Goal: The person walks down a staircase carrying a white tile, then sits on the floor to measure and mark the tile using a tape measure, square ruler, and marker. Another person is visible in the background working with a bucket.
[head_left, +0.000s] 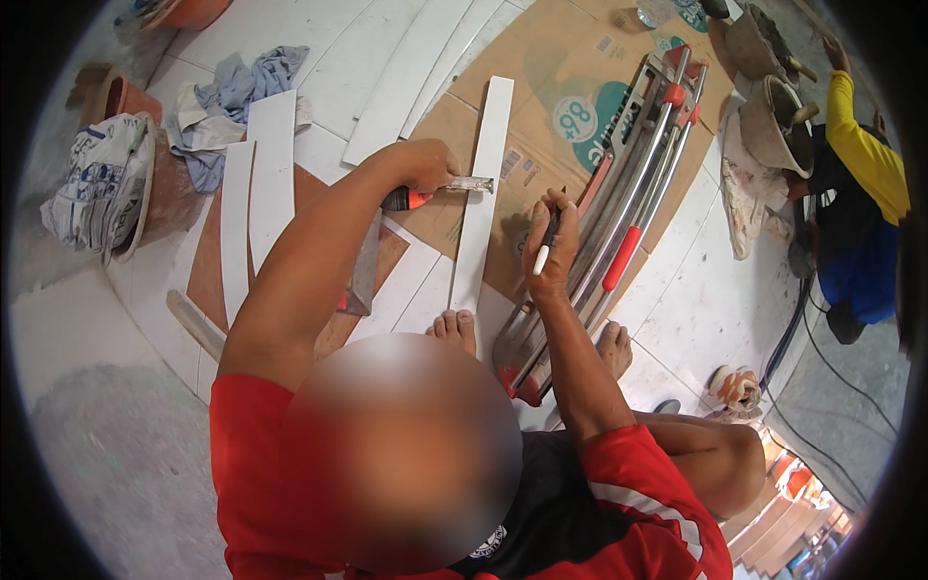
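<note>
My left hand (425, 166) is closed on a tape measure; its black and orange body (404, 199) shows below the fingers. A short length of its blade (472, 184) crosses a narrow white tile strip (477, 232), which lies lengthwise ahead of me. To the right of the strip my right hand (554, 237) grips a dark marker (548, 238) with a white end pointing down towards my wrist. Beside that hand, a long manual tile cutter (628, 217) with metal rails and a red handle rests on cardboard.
Printed cardboard (536, 106) covers part of the white tiled floor. Cut tile strips (272, 174) lie at left, near rags (232, 97) and a bucket with a sack (101, 184). Mortar buckets (778, 121), another person in a yellow sleeve (860, 135) and cables (797, 319) are at right.
</note>
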Demonstrator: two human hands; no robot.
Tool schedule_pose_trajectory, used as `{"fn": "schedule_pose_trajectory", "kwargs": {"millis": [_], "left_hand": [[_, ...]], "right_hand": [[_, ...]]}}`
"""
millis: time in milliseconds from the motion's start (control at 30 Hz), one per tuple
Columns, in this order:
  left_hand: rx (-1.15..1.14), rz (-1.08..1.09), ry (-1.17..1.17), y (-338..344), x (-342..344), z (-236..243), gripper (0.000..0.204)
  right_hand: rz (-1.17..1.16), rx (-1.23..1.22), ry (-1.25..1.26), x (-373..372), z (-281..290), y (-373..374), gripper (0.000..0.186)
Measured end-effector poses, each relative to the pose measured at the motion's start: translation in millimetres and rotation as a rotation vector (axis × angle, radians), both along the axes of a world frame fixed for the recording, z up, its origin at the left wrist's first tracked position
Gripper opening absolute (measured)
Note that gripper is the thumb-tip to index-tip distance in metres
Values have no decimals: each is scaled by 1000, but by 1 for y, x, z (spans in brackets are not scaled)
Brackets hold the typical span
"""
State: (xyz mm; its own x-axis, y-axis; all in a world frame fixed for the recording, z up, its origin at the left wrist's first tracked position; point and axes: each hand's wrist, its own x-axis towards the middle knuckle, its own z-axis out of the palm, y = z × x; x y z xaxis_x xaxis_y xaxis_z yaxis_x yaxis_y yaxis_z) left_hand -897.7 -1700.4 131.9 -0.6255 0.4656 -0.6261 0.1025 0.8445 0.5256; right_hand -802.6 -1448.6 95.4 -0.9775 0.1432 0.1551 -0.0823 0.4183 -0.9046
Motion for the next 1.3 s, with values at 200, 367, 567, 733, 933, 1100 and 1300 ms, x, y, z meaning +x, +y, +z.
{"fn": "schedule_pose_trajectory", "kwargs": {"millis": [200,367,567,733,933,1100,1300], "left_hand": [[24,140,-136,1,1,3,24],[143,181,-97,-5,14,8,28],[58,-217,612,-22,67,-11,29],[486,786,-223,24,149,27,21],[763,1460,-441,60,233,-1,26],[756,1549,-385,63,235,-8,28],[560,1356,-270,67,210,11,31]], "right_hand": [[43,-33,-50,1,5,-3,23],[91,-71,-70,-5,7,-5,27],[253,-12,-43,-23,6,-13,20],[843,495,256,-58,8,2,28],[1310,746,332,-69,28,-19,32],[1137,313,-164,-61,51,-27,35],[968,-20,-261,-14,41,-40,34]]}}
